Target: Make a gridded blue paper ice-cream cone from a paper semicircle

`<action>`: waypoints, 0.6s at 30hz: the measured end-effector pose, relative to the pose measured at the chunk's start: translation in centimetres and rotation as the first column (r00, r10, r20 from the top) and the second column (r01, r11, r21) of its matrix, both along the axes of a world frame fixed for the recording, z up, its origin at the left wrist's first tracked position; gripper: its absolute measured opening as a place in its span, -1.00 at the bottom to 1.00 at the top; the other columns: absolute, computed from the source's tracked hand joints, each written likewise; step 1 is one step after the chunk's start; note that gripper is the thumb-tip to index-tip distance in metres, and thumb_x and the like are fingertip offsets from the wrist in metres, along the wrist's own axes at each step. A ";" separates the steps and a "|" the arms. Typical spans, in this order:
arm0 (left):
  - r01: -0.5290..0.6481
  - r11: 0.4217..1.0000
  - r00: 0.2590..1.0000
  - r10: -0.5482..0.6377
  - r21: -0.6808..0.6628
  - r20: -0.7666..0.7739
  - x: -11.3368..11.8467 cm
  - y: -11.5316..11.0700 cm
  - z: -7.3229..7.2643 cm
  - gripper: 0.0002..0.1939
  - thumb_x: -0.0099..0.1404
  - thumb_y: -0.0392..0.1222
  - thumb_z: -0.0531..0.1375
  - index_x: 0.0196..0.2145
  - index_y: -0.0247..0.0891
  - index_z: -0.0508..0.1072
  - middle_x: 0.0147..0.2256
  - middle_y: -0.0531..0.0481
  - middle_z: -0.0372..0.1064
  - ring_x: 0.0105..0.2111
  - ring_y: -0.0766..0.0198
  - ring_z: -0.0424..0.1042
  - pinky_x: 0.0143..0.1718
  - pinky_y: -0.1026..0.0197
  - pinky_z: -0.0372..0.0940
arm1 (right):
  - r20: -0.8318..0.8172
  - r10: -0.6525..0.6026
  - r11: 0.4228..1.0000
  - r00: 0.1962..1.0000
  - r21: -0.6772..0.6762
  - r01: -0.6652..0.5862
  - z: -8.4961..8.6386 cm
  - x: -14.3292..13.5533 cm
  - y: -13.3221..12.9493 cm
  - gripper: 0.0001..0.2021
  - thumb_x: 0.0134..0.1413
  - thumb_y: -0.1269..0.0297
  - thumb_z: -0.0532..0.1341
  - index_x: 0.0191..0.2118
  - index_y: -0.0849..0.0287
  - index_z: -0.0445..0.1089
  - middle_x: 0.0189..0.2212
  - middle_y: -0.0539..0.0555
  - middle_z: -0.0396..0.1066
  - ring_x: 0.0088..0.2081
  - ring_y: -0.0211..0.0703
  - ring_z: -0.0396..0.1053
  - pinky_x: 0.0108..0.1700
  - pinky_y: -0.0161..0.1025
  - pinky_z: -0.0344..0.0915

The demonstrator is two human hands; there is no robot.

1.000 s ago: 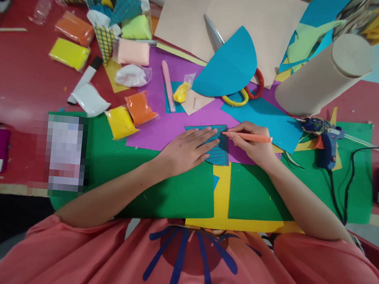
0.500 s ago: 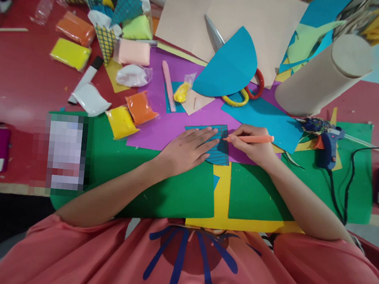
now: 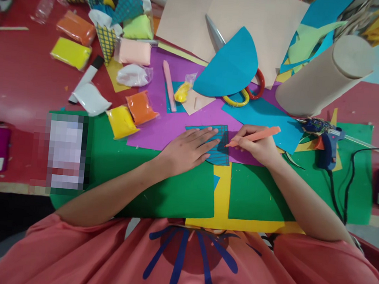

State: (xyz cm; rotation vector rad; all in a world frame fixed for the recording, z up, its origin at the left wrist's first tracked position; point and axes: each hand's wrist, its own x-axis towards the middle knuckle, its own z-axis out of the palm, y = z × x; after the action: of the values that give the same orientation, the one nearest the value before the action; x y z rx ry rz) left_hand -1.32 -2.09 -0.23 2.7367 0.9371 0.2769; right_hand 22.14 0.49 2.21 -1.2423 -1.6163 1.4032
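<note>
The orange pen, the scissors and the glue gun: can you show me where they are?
Orange pen (image 3: 262, 134): head view, on its barrel, above the fingers.
Scissors (image 3: 215, 31): head view, on the bare blade.
Glue gun (image 3: 327, 154): head view, on its blue handle.

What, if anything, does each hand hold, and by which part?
The right hand holds an orange pen near its tip; the left hand grips nothing, resting on the lined blue piece.

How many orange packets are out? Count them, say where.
2. The far orange packet lies at the upper left; the near orange packet, left of centre, lies against a yellow packet. More may be hidden.
</note>
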 end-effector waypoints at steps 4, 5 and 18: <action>-0.017 1.000 1.000 0.017 -0.013 -0.004 -0.1 0.0 -0.1 -0.56 0.47 -0.17 -0.06 0.23 -0.32 0.24 0.28 -0.26 0.13 0.29 0.05 0.13 0.24 -0.04 0.15 | -0.128 -0.117 0.991 0.985 -0.086 0.107 -0.2 0.1 0.0 -0.73 0.03 0.11 0.26 -0.53 0.19 0.38 -0.62 -0.03 0.37 -0.63 -0.37 0.26 -0.58 -0.36 0.19; -0.026 0.999 1.000 0.026 -0.021 0.001 -0.1 0.0 -0.2 -0.55 0.48 -0.15 -0.06 0.24 -0.32 0.23 0.29 -0.26 0.11 0.30 0.04 0.11 0.25 -0.05 0.14 | -0.132 -0.125 0.990 0.983 -0.079 0.115 -0.3 0.0 0.0 -0.69 0.04 0.05 0.26 -0.52 0.19 0.38 -0.61 -0.02 0.37 -0.62 -0.37 0.26 -0.58 -0.36 0.20; -0.029 0.999 0.999 0.028 0.027 0.019 -0.2 0.2 -0.4 -0.58 0.45 -0.08 0.01 0.18 -0.28 0.31 0.21 -0.25 0.24 0.23 0.01 0.23 0.20 -0.07 0.22 | 0.134 -0.071 0.986 0.988 0.162 0.048 -0.1 -1.4 -1.1 -0.60 0.12 0.00 0.23 -0.60 0.16 0.35 -0.59 0.01 0.39 -0.54 -0.29 0.31 -0.51 -0.30 0.21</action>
State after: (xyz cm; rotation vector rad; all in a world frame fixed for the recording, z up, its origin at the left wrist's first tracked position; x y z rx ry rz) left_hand -1.48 -1.85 -0.61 2.7423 0.9753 0.3223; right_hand 20.78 -0.56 2.12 -1.3078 -1.7334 1.1490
